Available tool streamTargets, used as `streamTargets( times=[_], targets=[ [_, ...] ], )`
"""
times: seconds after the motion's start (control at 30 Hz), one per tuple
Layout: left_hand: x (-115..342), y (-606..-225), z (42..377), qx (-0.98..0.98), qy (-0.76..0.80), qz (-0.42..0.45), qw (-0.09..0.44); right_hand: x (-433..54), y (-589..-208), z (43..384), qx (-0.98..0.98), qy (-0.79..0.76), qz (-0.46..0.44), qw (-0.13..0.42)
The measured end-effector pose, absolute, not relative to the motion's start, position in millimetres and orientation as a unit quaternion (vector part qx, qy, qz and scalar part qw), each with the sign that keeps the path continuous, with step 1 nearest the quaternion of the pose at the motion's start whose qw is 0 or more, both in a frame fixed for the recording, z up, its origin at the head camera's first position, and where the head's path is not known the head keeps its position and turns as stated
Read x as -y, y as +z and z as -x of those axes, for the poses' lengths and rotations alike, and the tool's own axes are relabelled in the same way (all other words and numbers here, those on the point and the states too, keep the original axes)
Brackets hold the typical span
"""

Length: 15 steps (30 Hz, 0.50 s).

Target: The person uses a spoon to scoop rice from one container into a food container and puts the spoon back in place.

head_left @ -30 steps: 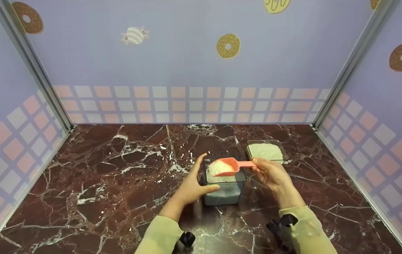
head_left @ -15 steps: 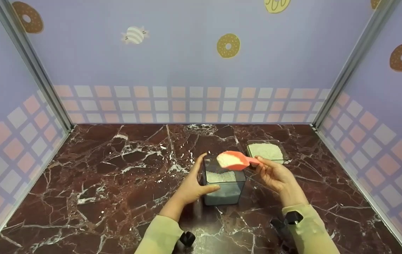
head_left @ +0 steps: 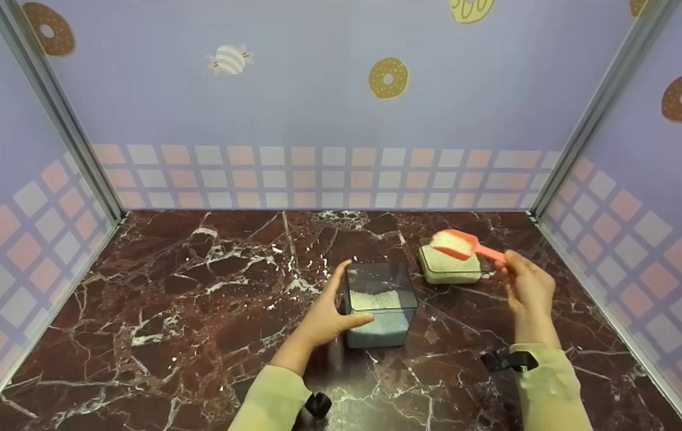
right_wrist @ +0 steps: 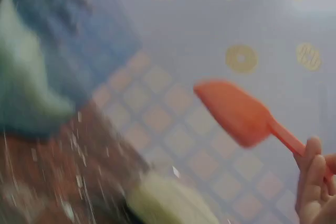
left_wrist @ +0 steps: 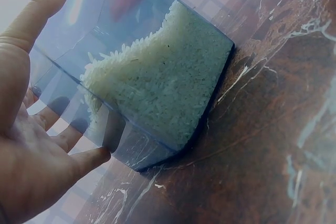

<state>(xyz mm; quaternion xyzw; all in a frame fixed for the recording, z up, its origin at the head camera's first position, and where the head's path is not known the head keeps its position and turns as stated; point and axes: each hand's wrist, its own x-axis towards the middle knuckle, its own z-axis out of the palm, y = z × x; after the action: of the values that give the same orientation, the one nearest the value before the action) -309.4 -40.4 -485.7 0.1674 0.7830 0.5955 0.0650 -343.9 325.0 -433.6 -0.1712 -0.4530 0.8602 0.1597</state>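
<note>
My left hand (head_left: 326, 320) grips the near-left corner of a tall, clear bluish plastic container (head_left: 380, 338), thumb in front and fingers along the left side. Rice (left_wrist: 157, 77) fills its lower part, heaped unevenly, as the left wrist view shows. With its fingertips my right hand (head_left: 531, 290) pinches the handle of an orange-red scoop (right_wrist: 233, 114). The scoop is loaded with rice and held over a small clear square tub (head_left: 450, 278), which is also full of rice. In the right wrist view only the scoop's underside shows.
Everything stands on a dark red marbled table (head_left: 209, 335). Stray white rice grains lie scattered left of the tall container. Lilac walls with a checked band (head_left: 332, 177) enclose the back and both sides.
My right hand has carried the loaded scoop from above the tall container to the right and back, over the small tub. My left hand and the tall container have stayed still.
</note>
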Motion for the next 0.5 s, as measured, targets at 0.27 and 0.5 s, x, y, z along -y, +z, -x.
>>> streamTargets(
  times=[0.27,0.5],
  targets=[
    [40,-486,310,-0.779,0.599,-0.172,0.065,-319,-451,350,0.659,0.646,0.154,0.353],
    [40,-486,310,-0.778,0.600,-0.174,0.063,-315,-451,346,0.738,0.478,0.137,0.456]
  ],
)
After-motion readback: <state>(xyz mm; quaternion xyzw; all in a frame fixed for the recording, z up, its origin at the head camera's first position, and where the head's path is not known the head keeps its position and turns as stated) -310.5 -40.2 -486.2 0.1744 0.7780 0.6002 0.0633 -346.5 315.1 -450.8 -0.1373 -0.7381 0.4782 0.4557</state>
